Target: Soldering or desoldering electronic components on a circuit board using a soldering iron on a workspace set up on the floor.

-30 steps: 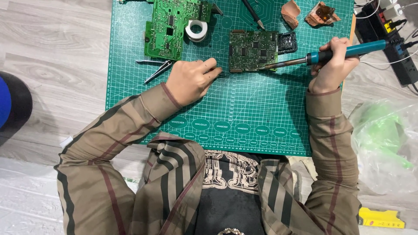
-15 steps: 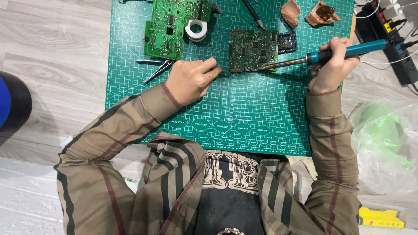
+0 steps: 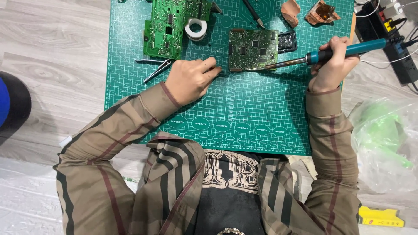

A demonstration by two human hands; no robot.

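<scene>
Fingers of the right hand (image 3: 331,65) are curled tight around the teal handle of a soldering iron (image 3: 335,52); its metal tip reaches the right edge of the small circuit board (image 3: 253,50); the left hand (image 3: 189,80) lies loosely curled just left of that board, fingertips pressed to the green cutting mat (image 3: 244,109), gripping nothing I can see; tweezers (image 3: 156,69) lie left of that hand, farther from the board.

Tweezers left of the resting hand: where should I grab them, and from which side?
Take the tweezers at the middle of the two arms, coming from above and pinching across them. They lie flat on the cutting mat, arms spread toward the left. The left hand rests just right of them, so approaching from the left looks freer.
</scene>
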